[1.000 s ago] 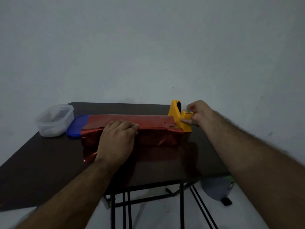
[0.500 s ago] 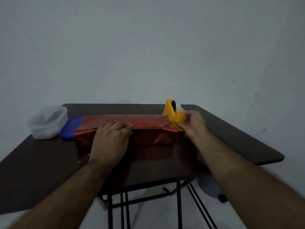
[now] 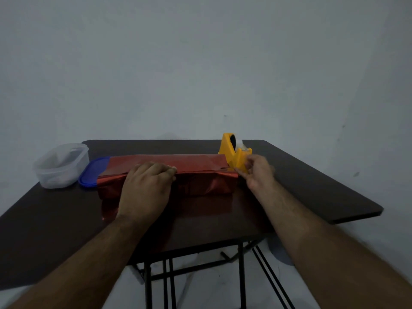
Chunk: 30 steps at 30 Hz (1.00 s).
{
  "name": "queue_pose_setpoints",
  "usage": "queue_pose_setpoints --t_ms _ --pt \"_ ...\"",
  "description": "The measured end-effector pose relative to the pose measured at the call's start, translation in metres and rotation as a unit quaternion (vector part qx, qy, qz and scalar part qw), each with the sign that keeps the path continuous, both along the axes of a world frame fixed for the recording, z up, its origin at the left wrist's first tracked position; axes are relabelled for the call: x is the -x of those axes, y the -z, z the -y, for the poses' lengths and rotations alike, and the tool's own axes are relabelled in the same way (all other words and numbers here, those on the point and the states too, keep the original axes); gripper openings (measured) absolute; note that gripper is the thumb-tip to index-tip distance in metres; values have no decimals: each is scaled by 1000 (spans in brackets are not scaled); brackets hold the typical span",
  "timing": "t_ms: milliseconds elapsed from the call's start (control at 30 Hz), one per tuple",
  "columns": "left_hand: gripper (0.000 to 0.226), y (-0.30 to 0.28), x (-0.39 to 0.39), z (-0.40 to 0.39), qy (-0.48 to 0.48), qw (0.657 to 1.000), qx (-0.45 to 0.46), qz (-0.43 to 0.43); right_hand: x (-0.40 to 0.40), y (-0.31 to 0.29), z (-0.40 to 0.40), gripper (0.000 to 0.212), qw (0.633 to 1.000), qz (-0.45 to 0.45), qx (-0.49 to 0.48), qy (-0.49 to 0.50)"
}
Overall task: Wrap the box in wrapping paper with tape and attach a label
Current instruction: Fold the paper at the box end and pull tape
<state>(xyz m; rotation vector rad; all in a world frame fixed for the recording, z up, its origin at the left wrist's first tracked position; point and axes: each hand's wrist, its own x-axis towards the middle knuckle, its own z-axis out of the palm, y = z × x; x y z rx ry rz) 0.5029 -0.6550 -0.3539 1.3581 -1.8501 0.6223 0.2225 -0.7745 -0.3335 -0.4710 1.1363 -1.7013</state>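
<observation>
Box [image 3: 166, 175], wrapped in red paper [image 3: 196, 162], lies mid-table, dispenser [image 3: 234, 156] touching its far right corner. Left hand [image 3: 145, 190] presses flat on the paper overlap. Right hand [image 3: 258, 172] has fingers pinched; tape between them too faint to confirm.

Risk: easing the left hand lets the overlap spring open; tape may fold onto itself.

Versus 0.5 s ago: right hand has drawn back from the dispenser cutter.
</observation>
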Motion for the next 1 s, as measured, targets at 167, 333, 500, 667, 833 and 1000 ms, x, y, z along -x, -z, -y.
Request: queue_pose_setpoints --t_ms 167,333,500,667,833,1000 --pt "29 -1 2 -3 -1 1000 -1 -2 -4 2 -6 18 999 -46 -16 10" --pt "27 -1 1 0 0 1000 1 -3 -2 0 -3 35 996 -83 -37 12" --pt "27 0 0 1 -3 1000 -3 -2 -8 12 -8 37 981 -177 -68 46" --pt "27 1 0 2 -7 1000 -7 1 -12 10 -28 18 986 -160 20 46" --pt "25 1 2 2 -12 1000 -3 -7 -29 -11 -62 14 978 -183 100 14" --pt "27 -2 1 0 -15 999 -30 -41 -64 -39 -93 7 972 -158 152 -90"
